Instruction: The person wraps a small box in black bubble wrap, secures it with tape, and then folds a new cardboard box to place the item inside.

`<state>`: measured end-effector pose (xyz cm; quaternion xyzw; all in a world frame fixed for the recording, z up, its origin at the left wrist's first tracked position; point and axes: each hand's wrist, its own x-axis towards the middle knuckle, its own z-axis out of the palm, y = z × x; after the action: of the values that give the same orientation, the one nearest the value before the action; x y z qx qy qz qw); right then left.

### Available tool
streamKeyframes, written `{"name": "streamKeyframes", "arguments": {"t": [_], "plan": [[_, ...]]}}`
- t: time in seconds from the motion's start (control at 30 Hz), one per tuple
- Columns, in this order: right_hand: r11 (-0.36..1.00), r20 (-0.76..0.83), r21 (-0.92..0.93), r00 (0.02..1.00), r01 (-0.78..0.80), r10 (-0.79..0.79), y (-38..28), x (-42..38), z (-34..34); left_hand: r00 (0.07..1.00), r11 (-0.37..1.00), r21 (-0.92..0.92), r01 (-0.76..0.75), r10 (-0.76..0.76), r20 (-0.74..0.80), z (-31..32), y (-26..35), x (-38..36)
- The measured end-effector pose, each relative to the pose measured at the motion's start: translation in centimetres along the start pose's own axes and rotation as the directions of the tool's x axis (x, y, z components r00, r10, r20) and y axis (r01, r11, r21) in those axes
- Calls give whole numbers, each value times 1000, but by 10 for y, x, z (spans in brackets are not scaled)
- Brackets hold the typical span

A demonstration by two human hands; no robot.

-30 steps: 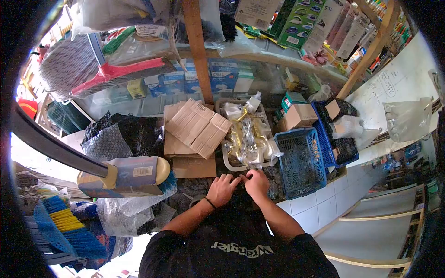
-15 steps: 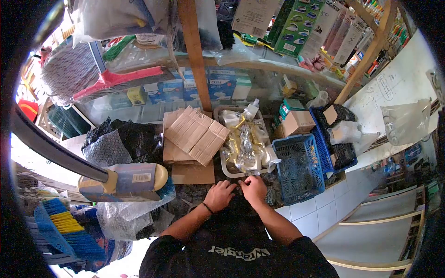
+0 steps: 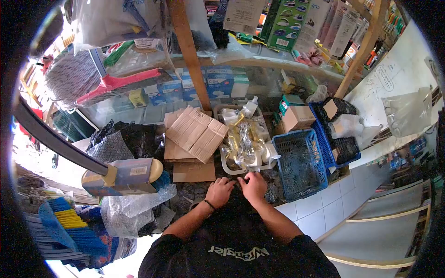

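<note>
My left hand (image 3: 219, 192), with a dark band at the wrist, is at the near edge of the cluttered counter. Its fingers are bent and meet the fingertips of my right hand (image 3: 253, 186), which is curled with thumb and forefinger together. Whatever sits between the fingertips is too small to make out against the dark shirt. Just beyond my hands stands a whitish plastic tray (image 3: 225, 163), heaped with gold and white items in clear plastic (image 3: 245, 139). Flattened cardboard pieces (image 3: 197, 134) lie left of the tray.
A blue basket (image 3: 301, 162) stands right of the tray, with a second blue basket (image 3: 316, 121) holding black-wrapped goods behind it. A boxed broom head (image 3: 123, 178) and bubble wrap (image 3: 139, 206) are at left. A wooden post (image 3: 190, 55) rises behind the cardboard.
The whole view has shifted slightly. My hands stay together in front of the tray, with the left fingers a little straighter.
</note>
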<state>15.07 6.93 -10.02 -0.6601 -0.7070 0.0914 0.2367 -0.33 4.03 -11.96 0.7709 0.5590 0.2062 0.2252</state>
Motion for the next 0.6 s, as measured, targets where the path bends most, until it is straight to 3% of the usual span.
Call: {"name": "streamKeyframes", "arguments": {"t": [0.07,0.1,0.17,0.2,0.23,0.33,0.53,0.6], "plan": [[998,-78,27,996,54,-52,9,-5,8,998,994,95,43,-48,50,-10,15,-1],[985,-84,149,994,84,-72,15,-6,8,1000,994,110,14,-16,15,-10,20,-2],[953,-145,301,989,31,14,16,-9,-3,998,990,133,-51,56,-37,-7,30,-4],[944,-257,310,966,112,-30,16,-11,-14,995,985,150,-91,84,51,-10,35,-4],[945,-263,313,965,97,-12,22,-15,-22,985,975,150,-162,152,80,-10,38,-6],[905,-270,425,950,-27,155,44,-39,-44,988,955,257,-150,132,85,-1,48,-10],[784,-186,531,859,-320,477,102,-104,-58,1000,1000,13,-1,1,13,1,46,-4],[741,-164,570,834,-355,526,110,-120,-59,999,966,-255,-32,25,-30,-1,38,-4]]}}
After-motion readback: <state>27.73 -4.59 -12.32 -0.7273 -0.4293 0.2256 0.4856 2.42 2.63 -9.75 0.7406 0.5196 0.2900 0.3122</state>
